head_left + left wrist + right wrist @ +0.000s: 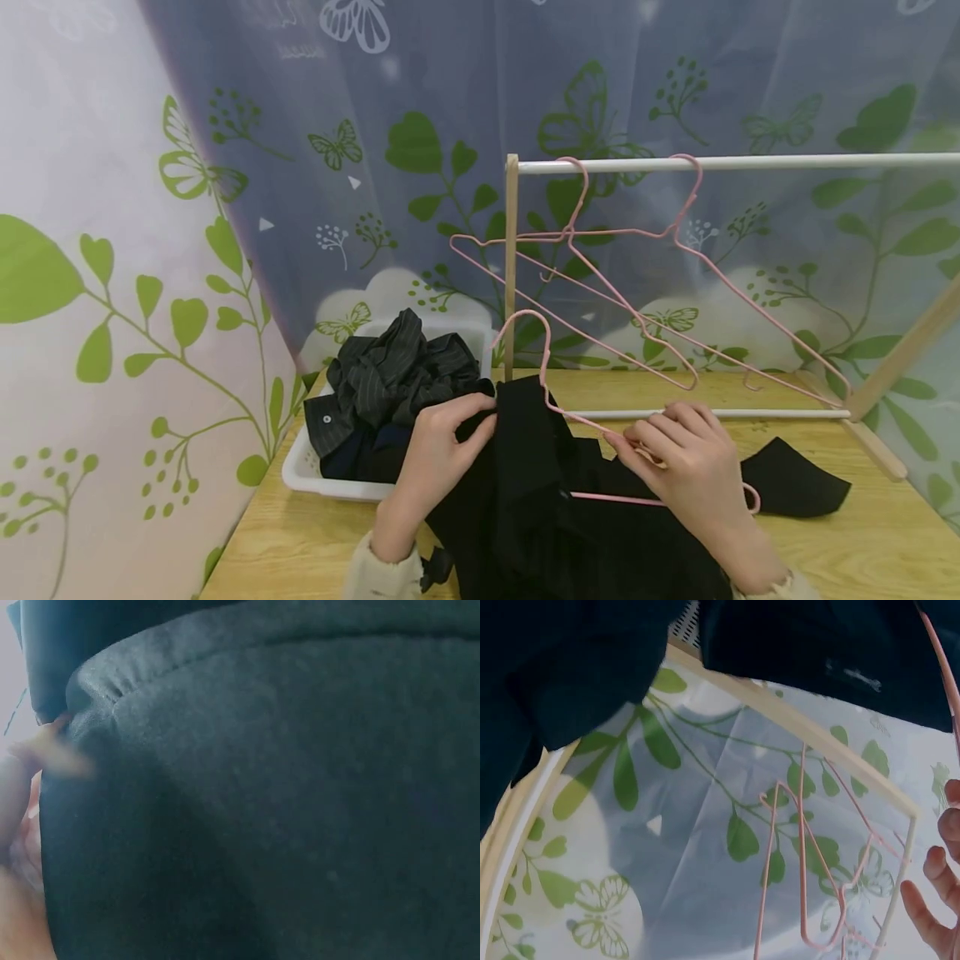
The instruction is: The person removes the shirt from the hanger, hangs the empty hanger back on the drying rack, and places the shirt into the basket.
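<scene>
My left hand pinches the upper edge of a black garment between thumb and fingers. Dark cloth with a curved, puckered seam fills most of the left wrist view, the fingers at its left edge. My right hand grips one sloping arm of a pink clothes hanger. The hanger's hook stands up above the cloth, its left side is hidden under the garment, and its lower bar lies over the black fabric. In the right wrist view only some curled fingertips show beside the hanger.
A white basket with crumpled dark clothes stands at the left. Behind the hands is a wood-framed rack with a white rail, from which pink hangers hang. A flap of black cloth spreads rightward on the wooden table.
</scene>
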Demonstrator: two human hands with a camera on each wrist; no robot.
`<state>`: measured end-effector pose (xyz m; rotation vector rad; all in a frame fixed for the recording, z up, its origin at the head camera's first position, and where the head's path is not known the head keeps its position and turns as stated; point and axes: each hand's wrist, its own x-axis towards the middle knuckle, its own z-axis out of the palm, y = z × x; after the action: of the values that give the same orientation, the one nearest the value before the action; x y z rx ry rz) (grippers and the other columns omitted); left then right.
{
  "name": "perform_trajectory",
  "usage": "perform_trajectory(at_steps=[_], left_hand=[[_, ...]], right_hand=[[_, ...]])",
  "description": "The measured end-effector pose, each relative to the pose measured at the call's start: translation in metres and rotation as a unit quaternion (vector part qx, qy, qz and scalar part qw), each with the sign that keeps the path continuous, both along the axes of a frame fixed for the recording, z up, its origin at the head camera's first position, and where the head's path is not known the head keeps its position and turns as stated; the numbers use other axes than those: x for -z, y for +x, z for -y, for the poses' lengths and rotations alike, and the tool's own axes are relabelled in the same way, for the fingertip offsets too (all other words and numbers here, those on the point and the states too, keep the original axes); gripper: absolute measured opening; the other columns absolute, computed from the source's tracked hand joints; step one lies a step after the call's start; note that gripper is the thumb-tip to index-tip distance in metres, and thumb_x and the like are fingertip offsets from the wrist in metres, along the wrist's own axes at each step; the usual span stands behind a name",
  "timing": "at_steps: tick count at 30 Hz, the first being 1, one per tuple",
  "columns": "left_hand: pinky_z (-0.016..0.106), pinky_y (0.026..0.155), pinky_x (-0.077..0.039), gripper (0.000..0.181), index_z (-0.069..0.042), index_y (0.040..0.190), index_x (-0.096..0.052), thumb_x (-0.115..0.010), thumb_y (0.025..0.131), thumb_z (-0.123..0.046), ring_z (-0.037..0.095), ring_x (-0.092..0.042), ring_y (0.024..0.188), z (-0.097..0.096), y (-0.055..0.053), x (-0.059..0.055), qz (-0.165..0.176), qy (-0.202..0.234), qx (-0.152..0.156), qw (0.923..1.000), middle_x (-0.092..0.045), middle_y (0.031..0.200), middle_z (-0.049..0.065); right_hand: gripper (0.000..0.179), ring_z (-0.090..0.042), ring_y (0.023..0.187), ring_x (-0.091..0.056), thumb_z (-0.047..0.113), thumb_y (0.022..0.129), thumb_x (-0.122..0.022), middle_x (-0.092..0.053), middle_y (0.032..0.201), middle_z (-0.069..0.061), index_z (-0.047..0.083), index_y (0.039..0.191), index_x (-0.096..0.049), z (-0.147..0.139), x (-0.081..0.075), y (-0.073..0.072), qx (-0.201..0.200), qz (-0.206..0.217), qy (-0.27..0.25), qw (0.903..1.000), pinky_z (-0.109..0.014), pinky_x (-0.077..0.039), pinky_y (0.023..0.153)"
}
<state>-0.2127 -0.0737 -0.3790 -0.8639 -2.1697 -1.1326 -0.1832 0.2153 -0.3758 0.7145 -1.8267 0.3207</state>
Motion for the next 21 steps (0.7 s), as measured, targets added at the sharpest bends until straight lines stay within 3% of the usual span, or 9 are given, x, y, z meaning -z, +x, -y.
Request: perform_trajectory(at_steps=[4,11,21], left_hand=[[0.033,0.083,-0.059,0.013,-0.007,0.104,-0.077,-0.076,0.091,-0.01,0.018,-0.074,0.094,0.001,0.001,-0.002,-0.006,0.006,-0.005,1.0,-0.077,0.104,0.006],[0.031,0.084,-0.059,0.013,-0.011,0.103,-0.078,-0.077,0.09,-0.016,0.016,-0.074,0.094,0.004,0.0,-0.003,-0.012,0.009,0.015,0.9998,-0.077,0.103,0.003],[0.029,0.079,-0.059,0.013,-0.013,0.102,-0.079,-0.077,0.09,-0.013,0.012,-0.073,0.09,0.024,-0.005,-0.003,-0.026,0.029,0.017,0.9991,-0.077,0.099,-0.001]], right_hand=[[0.05,-0.022,0.058,-0.051,0.047,0.101,-0.06,-0.057,0.056,0.004,0.016,0.063,-0.066,-0.008,-0.006,0.004,0.022,-0.013,-0.03,0.9992,-0.043,-0.044,0.064],[0.054,-0.02,0.053,-0.047,0.052,0.099,-0.061,-0.055,0.052,0.002,0.014,0.061,-0.068,-0.019,-0.019,0.014,0.061,-0.04,-0.052,0.996,-0.036,-0.033,0.05],[0.058,-0.018,0.054,-0.039,0.051,0.1,-0.06,-0.043,0.05,0.008,0.01,0.059,-0.067,-0.049,-0.032,0.027,0.064,-0.025,-0.075,0.9948,-0.025,-0.027,0.056]])
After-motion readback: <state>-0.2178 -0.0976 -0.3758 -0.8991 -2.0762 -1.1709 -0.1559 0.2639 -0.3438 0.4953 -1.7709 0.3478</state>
